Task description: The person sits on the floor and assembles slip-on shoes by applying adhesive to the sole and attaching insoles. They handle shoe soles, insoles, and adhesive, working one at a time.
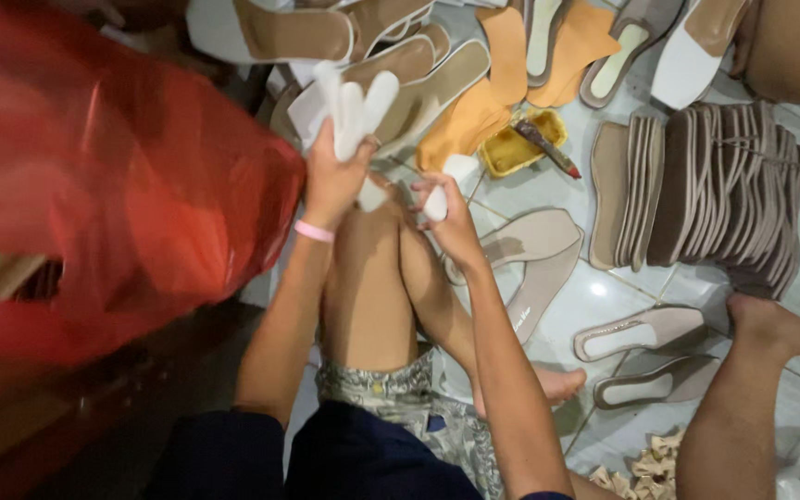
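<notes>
- Left of your left-hand fingers bulges a big red plastic bag [94,185], touching that wrist; keep the bundle from brushing it as you work.
- Well to the right of your right-hand fingers leans a long stack of taupe insoles [715,194], packed edge to edge on the pale tiled floor [594,296].
- Just below and right of your right fingertips lie two beige sole pieces [534,250], flat on the tile.
- Beyond your left fingertips sits a heap of tan sandal soles [363,46], with orange leather cutouts [502,83] to their right.
- Your left hand [331,181] is closed tight around a bundle of white strips [354,106], which fans upward past the fingertips; I judge a lower, firmer squeeze would stop them splaying.
- Your right hand [451,218] pinches one small white piece [435,206] between thumb and curled fingers, just right of the bundle; pull it straight, not twisted.
- Above and right of that pinch stands a yellow glue tray [516,148] with a brush [548,146] laid across it.
</notes>
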The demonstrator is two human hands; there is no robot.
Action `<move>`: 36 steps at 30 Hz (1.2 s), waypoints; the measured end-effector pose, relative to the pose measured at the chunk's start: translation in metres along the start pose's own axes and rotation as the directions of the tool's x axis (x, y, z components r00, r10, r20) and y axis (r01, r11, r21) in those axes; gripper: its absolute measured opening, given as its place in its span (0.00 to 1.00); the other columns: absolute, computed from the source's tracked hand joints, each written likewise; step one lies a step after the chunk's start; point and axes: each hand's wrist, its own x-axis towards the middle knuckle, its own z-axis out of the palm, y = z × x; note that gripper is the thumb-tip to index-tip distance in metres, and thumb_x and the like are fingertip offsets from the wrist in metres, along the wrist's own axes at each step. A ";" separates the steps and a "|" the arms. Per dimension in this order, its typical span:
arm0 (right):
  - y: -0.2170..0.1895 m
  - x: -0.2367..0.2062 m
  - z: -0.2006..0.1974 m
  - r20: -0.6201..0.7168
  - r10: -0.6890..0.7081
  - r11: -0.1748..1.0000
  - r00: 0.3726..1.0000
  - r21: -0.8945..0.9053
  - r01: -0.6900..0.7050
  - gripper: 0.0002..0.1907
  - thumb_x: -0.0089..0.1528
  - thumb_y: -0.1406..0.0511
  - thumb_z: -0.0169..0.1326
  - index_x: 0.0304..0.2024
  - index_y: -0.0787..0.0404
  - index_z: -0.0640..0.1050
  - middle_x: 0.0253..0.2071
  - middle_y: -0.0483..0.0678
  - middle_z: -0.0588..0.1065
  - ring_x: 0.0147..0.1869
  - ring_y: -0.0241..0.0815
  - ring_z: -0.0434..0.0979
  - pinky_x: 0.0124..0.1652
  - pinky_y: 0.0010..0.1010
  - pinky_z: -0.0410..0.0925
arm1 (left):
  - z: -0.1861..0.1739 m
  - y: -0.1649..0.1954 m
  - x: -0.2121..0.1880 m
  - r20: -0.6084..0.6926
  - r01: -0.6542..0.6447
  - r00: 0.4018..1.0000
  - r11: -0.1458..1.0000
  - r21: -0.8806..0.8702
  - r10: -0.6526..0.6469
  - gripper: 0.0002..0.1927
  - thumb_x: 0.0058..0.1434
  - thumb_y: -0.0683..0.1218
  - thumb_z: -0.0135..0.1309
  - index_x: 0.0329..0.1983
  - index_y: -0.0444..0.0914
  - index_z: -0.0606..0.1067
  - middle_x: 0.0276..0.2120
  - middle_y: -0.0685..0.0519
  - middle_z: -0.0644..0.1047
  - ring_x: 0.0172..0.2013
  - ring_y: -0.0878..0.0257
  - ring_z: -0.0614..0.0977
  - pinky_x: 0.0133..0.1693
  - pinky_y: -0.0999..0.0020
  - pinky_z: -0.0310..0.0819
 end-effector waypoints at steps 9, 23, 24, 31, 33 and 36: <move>0.017 -0.016 -0.036 0.141 -0.111 0.971 0.984 -0.196 0.138 0.38 0.52 0.79 0.44 0.67 0.57 0.65 0.65 0.50 0.68 0.61 0.44 0.74 0.56 0.34 0.69 | 0.015 -0.014 0.076 0.335 -0.050 0.911 0.740 0.671 -0.242 0.34 0.54 0.56 0.66 0.58 0.35 0.71 0.47 0.35 0.79 0.49 0.35 0.79 0.51 0.45 0.72; 0.110 -0.189 -0.092 -0.314 0.096 0.979 0.944 0.201 -0.033 0.29 0.72 0.62 0.44 0.70 0.46 0.46 0.47 0.56 0.78 0.26 0.33 0.71 0.27 0.22 0.66 | -0.036 -0.003 -0.022 0.104 -0.264 0.959 0.688 0.676 0.265 0.24 0.77 0.52 0.56 0.64 0.28 0.70 0.56 0.29 0.72 0.57 0.35 0.72 0.59 0.45 0.65; 0.118 -0.204 -0.098 -0.384 0.103 0.980 0.918 0.197 -0.027 0.32 0.73 0.62 0.44 0.72 0.44 0.43 0.46 0.57 0.78 0.26 0.33 0.71 0.27 0.23 0.67 | -0.027 0.005 -0.043 0.057 -0.298 0.930 0.656 0.693 0.363 0.21 0.76 0.49 0.55 0.63 0.29 0.72 0.56 0.30 0.73 0.57 0.36 0.72 0.59 0.45 0.66; 0.148 -0.236 -0.131 -0.693 0.213 0.934 0.689 0.352 0.064 0.18 0.74 0.62 0.43 0.60 0.68 0.70 0.51 0.45 0.78 0.40 0.31 0.78 0.38 0.22 0.73 | 0.104 0.020 -0.153 0.650 -0.485 0.748 0.780 0.395 0.135 0.44 0.54 0.52 0.66 0.69 0.29 0.63 0.57 0.33 0.70 0.58 0.38 0.70 0.60 0.46 0.65; 0.147 -0.234 -0.133 -0.772 0.136 0.989 0.620 0.145 -0.036 0.17 0.76 0.64 0.47 0.60 0.69 0.76 0.43 0.47 0.68 0.38 0.32 0.63 0.35 0.24 0.60 | 0.140 0.021 -0.164 0.640 -0.532 0.761 0.661 0.529 0.101 0.52 0.48 0.53 0.68 0.71 0.31 0.55 0.59 0.32 0.68 0.60 0.37 0.69 0.58 0.42 0.63; 0.140 -0.242 -0.135 -0.762 0.038 0.983 0.646 0.146 0.114 0.17 0.77 0.64 0.49 0.62 0.70 0.76 0.49 0.44 0.70 0.47 0.29 0.64 0.46 0.23 0.60 | 0.176 0.016 -0.170 0.605 -0.461 0.794 0.589 0.664 -0.060 0.60 0.39 0.52 0.69 0.71 0.31 0.50 0.61 0.32 0.67 0.60 0.36 0.69 0.52 0.40 0.63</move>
